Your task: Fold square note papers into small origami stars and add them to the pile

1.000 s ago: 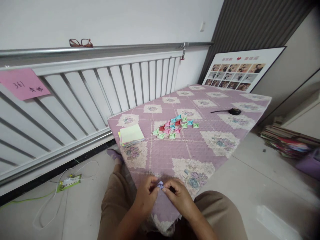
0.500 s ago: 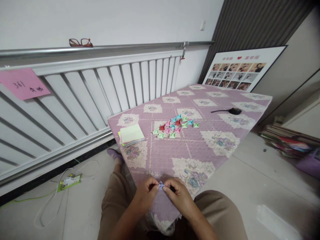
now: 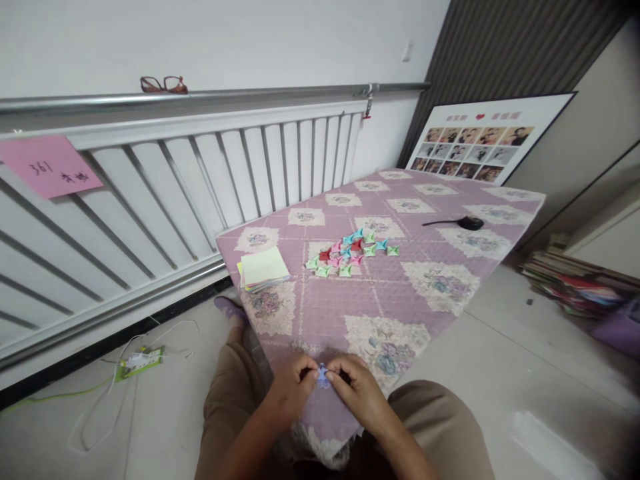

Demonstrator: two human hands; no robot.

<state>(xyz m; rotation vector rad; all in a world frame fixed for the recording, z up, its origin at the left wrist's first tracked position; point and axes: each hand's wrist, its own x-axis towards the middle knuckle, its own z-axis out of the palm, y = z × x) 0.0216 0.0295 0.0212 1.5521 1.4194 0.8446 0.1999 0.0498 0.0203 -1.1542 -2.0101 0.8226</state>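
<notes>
A small folded piece of lavender paper [image 3: 323,376] is pinched between both hands over the near end of the table. My left hand [image 3: 296,385] is closed on its left side, thumb against fingertips. On the other side, my right hand [image 3: 358,388] grips the paper in the same way. Farther up the table stands a cluster of small origami pieces [image 3: 345,253] in green, blue, pink and red. To their left lies a stack of coloured paper squares [image 3: 264,268], pale green on top.
The table has a purple floral tablecloth [image 3: 320,313]. A black object with a cord [image 3: 470,223] lies at its right side. Beyond are a white radiator [image 3: 210,180], glasses [image 3: 164,85] on a pipe, and a leaning photo board [image 3: 487,137]. A power strip [image 3: 141,362] sits on the floor.
The lavender paper has turned slightly in my fingers, and more of it shows below the fingertips. Both hands stay in nearly the same place.
</notes>
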